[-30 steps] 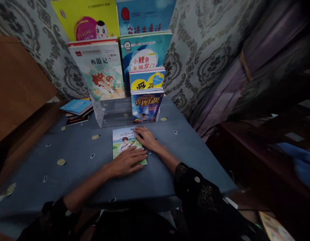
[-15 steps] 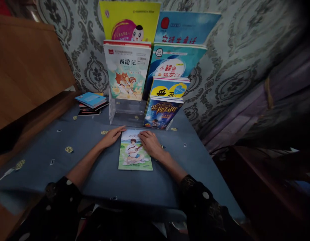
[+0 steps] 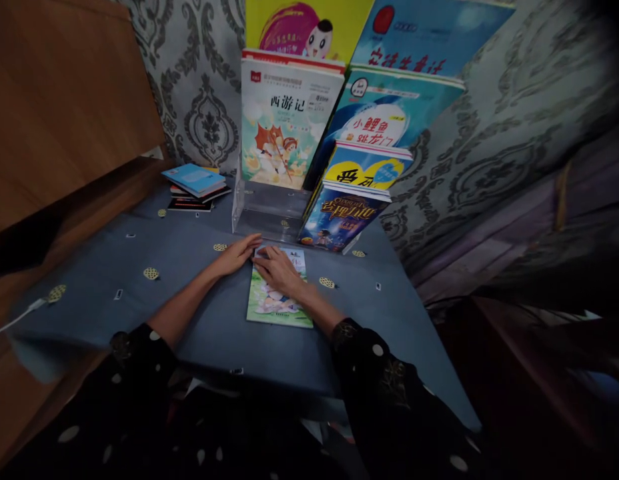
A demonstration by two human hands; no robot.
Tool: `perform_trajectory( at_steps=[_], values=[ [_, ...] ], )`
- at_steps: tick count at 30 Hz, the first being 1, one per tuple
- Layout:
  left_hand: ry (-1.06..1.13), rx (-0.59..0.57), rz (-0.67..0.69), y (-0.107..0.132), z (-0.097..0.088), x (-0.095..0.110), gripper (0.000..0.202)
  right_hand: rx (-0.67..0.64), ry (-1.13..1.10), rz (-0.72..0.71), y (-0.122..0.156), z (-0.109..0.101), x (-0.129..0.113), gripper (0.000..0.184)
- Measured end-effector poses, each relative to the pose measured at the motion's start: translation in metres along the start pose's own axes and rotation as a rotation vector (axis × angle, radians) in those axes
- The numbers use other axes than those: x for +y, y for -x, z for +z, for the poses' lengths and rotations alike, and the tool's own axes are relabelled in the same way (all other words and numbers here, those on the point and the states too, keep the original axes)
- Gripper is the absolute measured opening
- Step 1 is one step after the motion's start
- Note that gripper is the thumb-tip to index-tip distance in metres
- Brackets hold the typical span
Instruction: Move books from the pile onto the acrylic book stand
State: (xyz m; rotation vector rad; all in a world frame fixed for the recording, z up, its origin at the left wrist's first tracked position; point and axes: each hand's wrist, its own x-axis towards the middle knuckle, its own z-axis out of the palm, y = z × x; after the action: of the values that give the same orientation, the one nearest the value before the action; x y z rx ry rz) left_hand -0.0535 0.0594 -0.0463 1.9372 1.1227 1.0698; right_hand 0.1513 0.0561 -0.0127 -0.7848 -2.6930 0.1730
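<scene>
A thin green picture book (image 3: 284, 308) lies flat on the blue tablecloth (image 3: 189, 280) in front of me. My right hand (image 3: 277, 270) rests on the book's upper half, fingers stretched flat toward its top left corner. My left hand (image 3: 238, 253) lies on the cloth at the book's top left corner, fingers extended and touching its edge. Just beyond the hands stands a clear acrylic book stand (image 3: 264, 213), its front left slot empty.
The stand holds several upright children's books (image 3: 289, 120); a dark blue one (image 3: 342, 220) fills the front right slot. A small stack of books (image 3: 194, 187) lies at the back left. A wooden panel (image 3: 64, 100) is on the left, patterned wallpaper behind, and the table's edge drops off at right.
My left hand left the book's lower part and went to its top left corner. My right hand slid left across the book's top. The camera view shifted left.
</scene>
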Motion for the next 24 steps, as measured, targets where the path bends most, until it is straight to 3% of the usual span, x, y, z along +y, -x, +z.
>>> perform_trajectory(
  at_steps=[17,24],
  values=[
    [-0.157,-0.046,-0.009,0.001,-0.001,0.017,0.048,-0.002,-0.188,-0.147,0.07,-0.007,-0.063,0.029],
    [-0.213,-0.025,-0.019,0.002,0.002,0.023,0.047,0.045,-0.203,-0.161,0.083,-0.004,-0.072,0.028]
  ],
)
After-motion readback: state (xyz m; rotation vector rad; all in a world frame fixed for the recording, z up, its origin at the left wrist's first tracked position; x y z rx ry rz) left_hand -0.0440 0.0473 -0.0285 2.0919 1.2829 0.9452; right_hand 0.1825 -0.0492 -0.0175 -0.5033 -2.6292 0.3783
